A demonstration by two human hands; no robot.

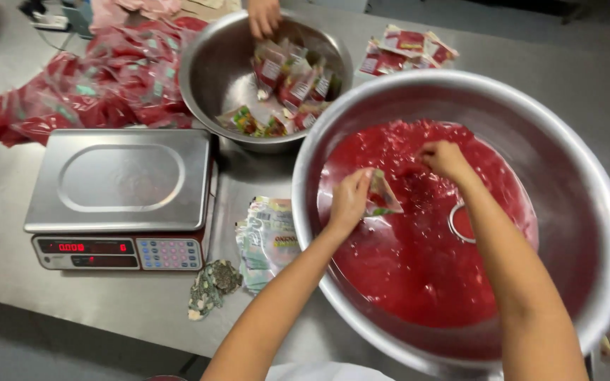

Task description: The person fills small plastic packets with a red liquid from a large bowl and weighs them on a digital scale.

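Observation:
A large steel bowl [601, 233] at the right holds a pool of red sauce [418, 268]. My left hand [349, 200] grips a small sauce packet [383, 197] over the sauce. My right hand [446, 159] hovers just beyond it with fingers curled, close to the packet's far end; whether it pinches the packet is unclear. A round metal ring [460, 222] lies in the sauce under my right forearm.
A smaller steel bowl [210, 77] behind holds several sauce packets [287, 92]; another person's hand [264, 17] reaches into it. A digital scale [121, 190] sits left. Emptied packets [266, 240] lie between scale and big bowl. Red bags [86, 85] pile back left. More packets [407, 49] lie behind.

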